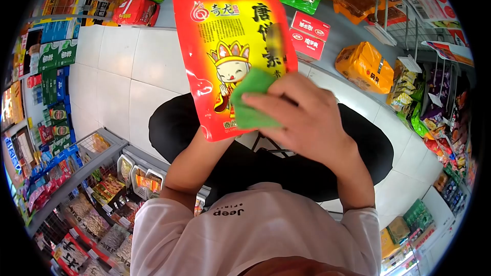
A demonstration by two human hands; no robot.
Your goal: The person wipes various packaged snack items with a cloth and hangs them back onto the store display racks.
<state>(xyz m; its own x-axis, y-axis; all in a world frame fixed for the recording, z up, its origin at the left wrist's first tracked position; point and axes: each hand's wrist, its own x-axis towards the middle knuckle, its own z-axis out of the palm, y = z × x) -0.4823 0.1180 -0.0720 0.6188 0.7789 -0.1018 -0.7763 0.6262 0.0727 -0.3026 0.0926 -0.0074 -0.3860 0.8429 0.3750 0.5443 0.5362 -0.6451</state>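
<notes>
A large red and yellow snack bag (204, 36) with a crowned cartoon figure is held up in front of me above my lap. My left forearm (197, 161) reaches behind its lower part; the bag rests on that side, and it hides my left hand and fingers. With my right hand (312, 115) I grip a folded green cloth (254, 84). The cloth lies against the lower right of the bag's front, covering part of the cartoon. Slight motion blur softens my right hand and the cloth.
A grey shelf (337, 66) ahead carries red boxes (308, 43), an orange package (364, 66) and hanging snack bags. Wire racks (97, 158) with packaged foods stand at left. More packets (434, 112) line the right. White floor tiles (115, 53) surround my knees.
</notes>
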